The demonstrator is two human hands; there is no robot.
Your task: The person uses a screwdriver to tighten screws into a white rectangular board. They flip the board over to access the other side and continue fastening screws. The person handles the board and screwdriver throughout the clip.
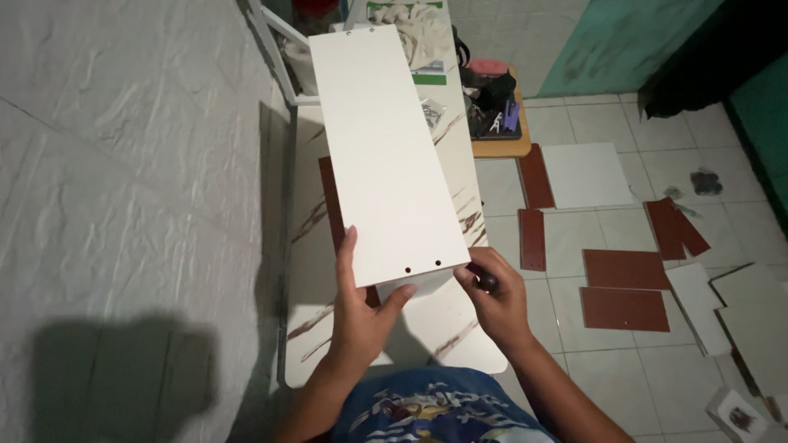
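Observation:
A long white furniture panel [382, 148] with small drilled holes near both ends is held up over a marble-patterned tabletop [460, 320]. My left hand [359, 308] grips the panel's near end, fingers along its left edge and thumb under the bottom edge. My right hand [497, 299] is closed around a small dark tool handle [486, 280] at the panel's lower right corner. A brown panel [330, 197] lies beneath the white one, mostly hidden.
Brown boards [624, 287] and white boards [587, 174] lie scattered on the tiled floor to the right. A small wooden stool [497, 115] with tools and hardware stands behind the table. A textured white wall [123, 164] runs along the left.

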